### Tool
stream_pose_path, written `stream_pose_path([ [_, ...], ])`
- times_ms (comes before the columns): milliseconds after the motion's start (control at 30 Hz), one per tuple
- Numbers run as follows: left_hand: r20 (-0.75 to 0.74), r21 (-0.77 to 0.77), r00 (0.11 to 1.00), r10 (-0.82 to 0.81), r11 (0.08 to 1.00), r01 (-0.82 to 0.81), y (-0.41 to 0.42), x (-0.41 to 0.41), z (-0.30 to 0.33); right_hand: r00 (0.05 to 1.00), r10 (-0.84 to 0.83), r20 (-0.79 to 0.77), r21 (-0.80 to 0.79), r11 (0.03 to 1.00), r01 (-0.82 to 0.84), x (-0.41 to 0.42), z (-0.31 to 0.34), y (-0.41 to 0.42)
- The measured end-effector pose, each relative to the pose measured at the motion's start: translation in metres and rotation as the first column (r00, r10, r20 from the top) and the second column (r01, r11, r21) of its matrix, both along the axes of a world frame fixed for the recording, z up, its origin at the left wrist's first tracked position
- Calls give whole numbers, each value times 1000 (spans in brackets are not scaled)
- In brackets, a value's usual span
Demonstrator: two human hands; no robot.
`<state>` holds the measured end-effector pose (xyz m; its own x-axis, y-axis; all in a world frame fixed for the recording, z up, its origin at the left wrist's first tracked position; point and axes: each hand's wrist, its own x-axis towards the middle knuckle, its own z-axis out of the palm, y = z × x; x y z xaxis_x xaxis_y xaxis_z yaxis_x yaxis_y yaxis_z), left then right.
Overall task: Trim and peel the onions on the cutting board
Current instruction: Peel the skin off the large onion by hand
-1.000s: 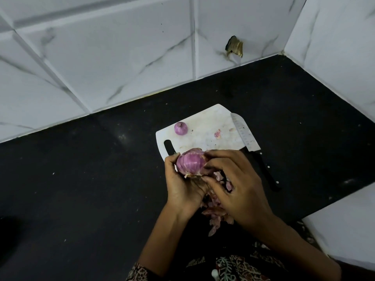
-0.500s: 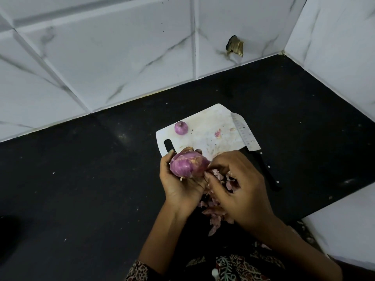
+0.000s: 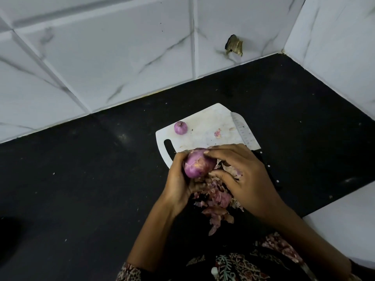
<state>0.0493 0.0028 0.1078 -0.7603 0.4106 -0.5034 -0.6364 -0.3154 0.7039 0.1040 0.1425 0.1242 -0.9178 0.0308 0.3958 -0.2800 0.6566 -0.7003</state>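
Observation:
My left hand grips a large purple onion above the near edge of the white cutting board. My right hand is curled over the onion's right side, fingertips on its top and thumb underneath. A small purple onion sits alone on the board's far left part. A heap of peeled skins lies on the counter under my hands.
A knife lies along the board's right edge, blade on the board, black handle partly under my right hand. A skin scrap lies mid-board. Black countertop meets white tiled walls, with a white ledge at right.
The large onion has been turned in my left hand. My right hand dropped toward the peel heap, then came back up over the onion.

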Motion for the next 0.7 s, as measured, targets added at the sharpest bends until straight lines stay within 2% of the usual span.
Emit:
stream_pose_path([
  [67, -26, -47, 1000, 1, 999, -3, 0, -1, 2, 1000, 16, -14, 39, 999, -15, -1, -1, 1],
  [133, -24, -37, 999, 37, 999, -38, 1, -3, 5, 1000, 28, -4, 1, 1000, -28, 0, 0, 0],
  [233, -32, -50, 993, 112, 992, -114, 8, -1, 7, 992, -21, 122, -267, 962, 53, 0, 6, -2],
  [300, -25, -57, 982, 187, 981, -188, 11, 1, 6, 963, -32, 267, -458, 875, 155, 0, 11, -3],
  [333, -24, -53, 976, 216, 975, -217, 12, 2, 5, 946, -21, 323, -504, 842, 191, 0, 12, -4],
  [433, -55, -30, 963, 262, 964, -264, 13, 4, 2, 913, -5, 408, -532, 811, 242, 0, 12, -8],
  [700, -204, 32, 917, 343, 938, -344, 17, 10, -3, 908, -32, 417, -546, 790, 278, -4, 13, -13],
])
